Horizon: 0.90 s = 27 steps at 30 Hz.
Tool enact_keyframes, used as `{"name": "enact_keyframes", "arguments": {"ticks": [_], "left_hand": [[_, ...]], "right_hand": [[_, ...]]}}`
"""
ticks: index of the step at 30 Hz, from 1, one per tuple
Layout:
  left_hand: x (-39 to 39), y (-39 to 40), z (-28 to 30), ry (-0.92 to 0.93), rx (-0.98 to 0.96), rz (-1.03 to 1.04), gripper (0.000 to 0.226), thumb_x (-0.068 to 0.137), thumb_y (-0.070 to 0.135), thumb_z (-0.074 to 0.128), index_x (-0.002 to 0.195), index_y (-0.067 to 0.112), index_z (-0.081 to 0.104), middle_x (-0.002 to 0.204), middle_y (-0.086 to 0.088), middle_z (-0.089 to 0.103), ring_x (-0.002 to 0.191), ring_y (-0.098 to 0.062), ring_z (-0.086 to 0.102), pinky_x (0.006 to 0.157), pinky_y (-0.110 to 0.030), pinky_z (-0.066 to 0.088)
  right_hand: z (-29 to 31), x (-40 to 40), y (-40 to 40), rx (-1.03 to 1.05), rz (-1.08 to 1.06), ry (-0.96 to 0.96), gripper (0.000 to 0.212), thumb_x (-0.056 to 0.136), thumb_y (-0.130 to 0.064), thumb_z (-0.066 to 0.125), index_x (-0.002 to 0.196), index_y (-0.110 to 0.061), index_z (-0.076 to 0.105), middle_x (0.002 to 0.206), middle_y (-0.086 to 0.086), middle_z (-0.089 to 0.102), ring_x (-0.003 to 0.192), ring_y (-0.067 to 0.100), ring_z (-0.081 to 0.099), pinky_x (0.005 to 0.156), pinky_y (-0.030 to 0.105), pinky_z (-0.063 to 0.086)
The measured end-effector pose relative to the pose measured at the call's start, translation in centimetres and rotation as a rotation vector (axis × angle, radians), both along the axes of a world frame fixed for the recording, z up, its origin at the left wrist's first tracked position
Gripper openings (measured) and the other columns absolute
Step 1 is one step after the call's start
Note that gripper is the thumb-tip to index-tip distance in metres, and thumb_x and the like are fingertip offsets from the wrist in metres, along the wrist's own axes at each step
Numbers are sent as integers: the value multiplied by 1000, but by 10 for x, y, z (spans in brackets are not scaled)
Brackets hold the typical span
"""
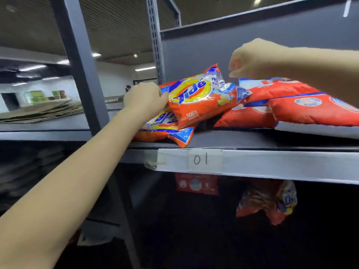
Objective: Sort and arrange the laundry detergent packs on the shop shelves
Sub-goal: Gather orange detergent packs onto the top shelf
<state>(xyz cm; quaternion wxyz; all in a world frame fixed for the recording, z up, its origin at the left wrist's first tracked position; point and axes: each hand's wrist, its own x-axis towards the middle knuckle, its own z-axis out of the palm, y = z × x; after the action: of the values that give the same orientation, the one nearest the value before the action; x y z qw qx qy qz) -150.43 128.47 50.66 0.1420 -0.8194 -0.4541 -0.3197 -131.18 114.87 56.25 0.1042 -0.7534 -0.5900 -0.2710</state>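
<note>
- We're mid-sort: left hand (144,98) grips the top Tide pack (202,96), right hand (250,59) pinches its upper corner.
- Next, probably lay it squarely on the stack.

Cool ceiling strip lights (32,67) brighten the far room, while the space under the shelf (272,164) falls into deep shadow. Wide-angle distortion bends the edges, and everything looks soft and slightly blurred.

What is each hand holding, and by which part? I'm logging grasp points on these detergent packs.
The left hand grips the top Tide pack at its left end. The right hand pinches that pack's upper right corner.
</note>
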Motion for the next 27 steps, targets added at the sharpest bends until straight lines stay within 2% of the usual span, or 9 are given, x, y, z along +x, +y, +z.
{"name": "enact_keyframes", "arguments": {"ticks": [4, 7, 9, 15, 19, 21, 23, 25, 27], "left_hand": [[-15, -23, -18, 51, 202, -105, 38, 97, 34, 36, 74, 10, 56, 80, -12, 57, 77, -32, 51, 62, -32, 32], [-24, -52, -35, 30, 239, -245, 38, 98, 37, 37, 90, 11, 64, 93, -11, 65, 87, -33, 58, 63, -31, 32], [-26, -73, -50, 11, 249, -358, 35, 98, 38, 38, 93, 12, 62, 98, -9, 65, 91, -33, 58, 63, -33, 31], [-29, -130, -112, -126, 378, -712, 34, 87, 36, 40, 70, 15, 61, 66, -1, 61, 61, -25, 60, 45, -27, 35], [-16, -158, -164, -75, 280, -801, 32, 88, 36, 41, 73, 19, 63, 64, 5, 59, 59, -18, 59, 45, -27, 41], [-3, -170, -193, -15, 183, -823, 33, 88, 37, 39, 72, 21, 63, 63, 7, 58, 58, -15, 59, 43, -27, 43], [14, -183, -218, 66, 96, -811, 36, 88, 39, 36, 71, 22, 63, 62, 8, 58, 57, -13, 59, 42, -27, 45], [34, -198, -240, 165, -19, -773, 37, 94, 40, 34, 80, 23, 64, 72, 8, 60, 67, -12, 61, 52, -28, 49], [55, -208, -263, 229, -132, -745, 34, 99, 40, 32, 98, 23, 61, 89, 7, 61, 85, -13, 60, 66, -29, 48]], "right_hand": [[-21, -36, -28, 94, -20, 3, 25, 90, -22, 55, 104, -4, 67, 102, 22, 66, 96, 40, 58, 80, 39, 47], [-40, -57, -51, 127, -2, -20, 27, 91, -21, 54, 114, -10, 63, 110, 16, 66, 104, 37, 56, 84, 40, 45], [-55, -68, -68, 141, 19, -35, 28, 91, -21, 54, 116, -10, 62, 112, 14, 65, 106, 35, 56, 86, 40, 44], [-119, -93, -140, 242, 42, -13, 21, 87, -17, 59, 105, -6, 65, 102, 13, 68, 95, 34, 62, 77, 39, 46], [-178, -96, -193, 158, 0, 103, 30, 85, -28, 52, 106, -12, 65, 100, 3, 68, 93, 26, 65, 75, 33, 51], [-213, -86, -217, 95, -51, 156, 25, 86, -27, 57, 107, -14, 65, 100, 0, 68, 92, 22, 66, 73, 32, 54], [-245, -68, -238, 30, -99, 246, 25, 88, -24, 63, 111, -16, 64, 105, -1, 67, 98, 19, 65, 78, 31, 54], [-272, -51, -259, -54, -181, 337, 31, 94, -29, 55, 123, -21, 57, 119, -8, 60, 112, 11, 57, 91, 24, 47], [-294, -33, -276, -117, -275, 445, 35, 98, -34, 45, 132, -26, 48, 127, -13, 53, 120, 4, 48, 97, 18, 40]]}}
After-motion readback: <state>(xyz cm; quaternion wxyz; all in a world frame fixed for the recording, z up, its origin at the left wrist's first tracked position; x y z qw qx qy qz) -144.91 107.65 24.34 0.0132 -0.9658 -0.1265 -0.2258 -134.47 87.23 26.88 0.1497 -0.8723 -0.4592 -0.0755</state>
